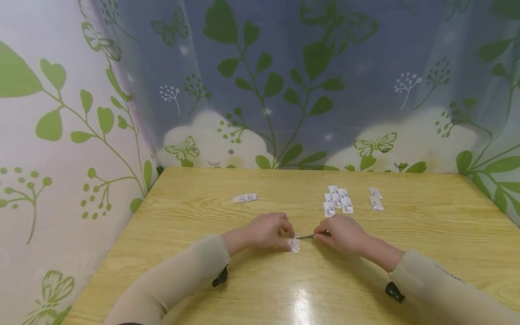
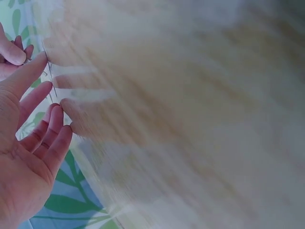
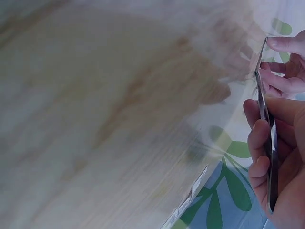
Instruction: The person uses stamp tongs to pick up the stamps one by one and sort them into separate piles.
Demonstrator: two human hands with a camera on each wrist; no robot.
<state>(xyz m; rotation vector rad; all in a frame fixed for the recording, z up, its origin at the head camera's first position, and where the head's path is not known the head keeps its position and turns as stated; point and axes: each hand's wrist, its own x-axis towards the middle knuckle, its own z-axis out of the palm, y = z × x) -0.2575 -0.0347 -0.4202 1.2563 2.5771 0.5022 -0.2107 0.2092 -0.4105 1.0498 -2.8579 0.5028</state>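
Note:
In the head view my right hand (image 1: 343, 234) grips a pair of metal tweezers (image 1: 306, 236), its tip pointing left at a small clear printed packet (image 1: 294, 246) on the table. The right wrist view shows the tweezers (image 3: 270, 138) between the thumb and curled fingers of my right hand (image 3: 286, 152), with a bent tip. My left hand (image 1: 269, 231) rests its thumb and fingertips at the packet's left side. Loosely spread fingers of the left hand (image 2: 35, 129) touch the tabletop in the left wrist view. Whether the tweezer tip touches the packet, I cannot tell.
Behind the right hand lies a cluster of several small packets (image 1: 336, 199). Farther right are two more packets (image 1: 376, 203), and a short strip of packets (image 1: 245, 198) lies at back left. The wooden table (image 1: 183, 198) meets a leaf-patterned curtain (image 1: 260, 113) along its back edge.

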